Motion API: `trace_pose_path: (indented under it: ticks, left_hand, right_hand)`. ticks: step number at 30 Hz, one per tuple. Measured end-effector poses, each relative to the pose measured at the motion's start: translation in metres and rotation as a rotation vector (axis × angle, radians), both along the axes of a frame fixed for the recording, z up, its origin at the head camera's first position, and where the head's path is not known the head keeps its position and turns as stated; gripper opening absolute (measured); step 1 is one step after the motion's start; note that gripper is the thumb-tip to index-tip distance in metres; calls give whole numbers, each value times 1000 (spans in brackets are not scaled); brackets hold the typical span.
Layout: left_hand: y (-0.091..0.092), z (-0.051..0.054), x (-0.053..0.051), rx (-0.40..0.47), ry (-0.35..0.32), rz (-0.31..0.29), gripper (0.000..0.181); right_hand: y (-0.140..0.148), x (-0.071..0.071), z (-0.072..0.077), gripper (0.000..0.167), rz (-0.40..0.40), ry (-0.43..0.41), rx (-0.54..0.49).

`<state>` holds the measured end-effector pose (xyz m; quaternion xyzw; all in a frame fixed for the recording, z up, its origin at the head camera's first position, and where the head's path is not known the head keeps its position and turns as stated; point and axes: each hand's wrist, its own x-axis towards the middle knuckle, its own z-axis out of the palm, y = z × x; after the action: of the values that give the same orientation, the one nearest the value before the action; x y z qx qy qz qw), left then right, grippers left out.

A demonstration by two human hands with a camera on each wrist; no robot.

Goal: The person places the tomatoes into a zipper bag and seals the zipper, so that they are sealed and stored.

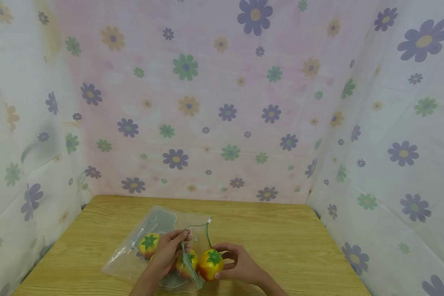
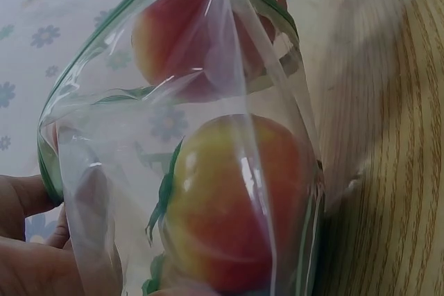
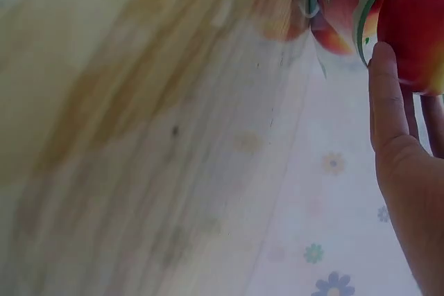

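A clear zip bag point(image 1: 120, 261) with a green-edged mouth lies on the table, its mouth held up toward the right. My left hand point(image 1: 164, 253) pinches the rim of that mouth, and its fingers point(image 2: 31, 261) show at the left of the left wrist view. Inside are a yellow-red tomato point(image 1: 147, 243) with a green leafy top and another tomato point(image 2: 229, 206) near the mouth. My right hand point(image 1: 244, 265) grips a further tomato point(image 1: 209, 269) at the opening, thumb below and fingers above. In the right wrist view this tomato point(image 3: 416, 32) sits against the green rim.
The wooden table point(image 1: 292, 246) extends to both sides of the bag. Flower-patterned cloth point(image 1: 207, 90) hangs behind it and along both sides. A small white slider point(image 1: 209, 220) sits at the top corner of the bag's rim.
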<state>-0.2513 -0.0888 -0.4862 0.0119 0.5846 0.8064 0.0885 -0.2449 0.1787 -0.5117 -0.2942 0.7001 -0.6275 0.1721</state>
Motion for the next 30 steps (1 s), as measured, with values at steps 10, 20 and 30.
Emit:
trace_pose_path:
  ticks: [10,20,30]
  left_hand:
    - [2,-1,-1,-31,-12,18,34]
    - [3,-3,-1,-35,1,10,35]
    - [0,-1,0,-4,0,3,33]
  right_hand:
    - [-13,3,1,64,40,-5,0]
    - [-24,6,0,61,61,-27,-33]
    - [-31,3,-4,66,109,-7,-40]
